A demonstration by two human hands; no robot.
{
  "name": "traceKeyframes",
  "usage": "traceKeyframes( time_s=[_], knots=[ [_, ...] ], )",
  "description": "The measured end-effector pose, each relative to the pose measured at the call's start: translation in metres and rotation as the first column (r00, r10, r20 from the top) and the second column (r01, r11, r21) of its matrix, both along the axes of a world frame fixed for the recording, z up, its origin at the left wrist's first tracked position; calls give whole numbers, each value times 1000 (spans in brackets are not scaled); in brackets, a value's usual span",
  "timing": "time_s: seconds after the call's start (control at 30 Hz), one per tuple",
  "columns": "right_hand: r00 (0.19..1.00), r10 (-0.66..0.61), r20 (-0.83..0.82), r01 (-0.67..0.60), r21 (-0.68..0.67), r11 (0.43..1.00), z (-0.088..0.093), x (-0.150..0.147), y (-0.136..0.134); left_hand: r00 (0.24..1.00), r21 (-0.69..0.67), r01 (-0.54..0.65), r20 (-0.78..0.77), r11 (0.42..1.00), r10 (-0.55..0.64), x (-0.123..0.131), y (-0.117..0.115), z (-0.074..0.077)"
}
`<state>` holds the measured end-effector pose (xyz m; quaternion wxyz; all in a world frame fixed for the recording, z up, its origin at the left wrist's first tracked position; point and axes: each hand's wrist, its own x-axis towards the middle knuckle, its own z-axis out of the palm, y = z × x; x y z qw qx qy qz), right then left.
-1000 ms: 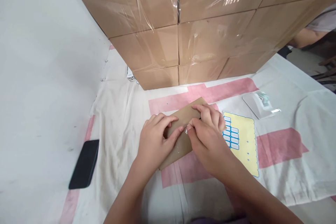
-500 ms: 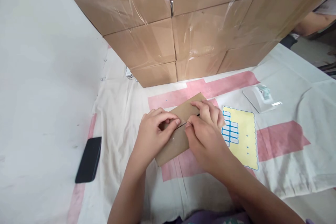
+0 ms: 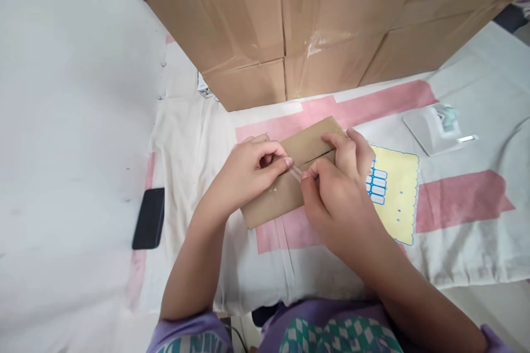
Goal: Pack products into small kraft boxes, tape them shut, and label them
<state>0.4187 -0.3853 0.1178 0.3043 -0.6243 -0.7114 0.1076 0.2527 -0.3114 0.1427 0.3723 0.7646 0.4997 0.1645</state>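
A small brown cardboard box (image 3: 269, 202) lies tilted on the cloth beneath both hands, a dark seam running along its top. Between my fingertips stretches a short strip of clear tape (image 3: 295, 172), close over that seam. My left hand (image 3: 252, 174) pinches one end of it between thumb and index finger. The thumb and index of my right hand (image 3: 342, 190) pinch the other end, while its other fingers rest on the box's far right part. Partly behind my right hand lies a yellow sheet (image 3: 399, 193) with blue-edged white labels.
Large cardboard boxes (image 3: 248, 85) wrapped in clear film stand stacked behind. A white tape dispenser (image 3: 433, 132) sits at the right. A black phone (image 3: 149, 218) lies at the left beside the white wall (image 3: 74, 121). Pink tape (image 3: 459, 201) marks the white cloth.
The view has tipped down, so things sit higher in the picture. My hands have drawn slightly apart, and the clear strip now shows between them.
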Motion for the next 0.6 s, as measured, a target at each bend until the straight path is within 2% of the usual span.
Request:
traceKeyframes(
  time_s=[0.3, 0.6],
  knots=[
    [997, -52, 55, 51, 23, 998, -8, -4, 2, 990, 57, -17, -141, 998, 25, 3, -1, -5],
    [993, -74, 96, 71, 34, 997, -11, -4, 3, 997, -21, -47, -63, 999, 46, 3, 2, -3]
  ],
)
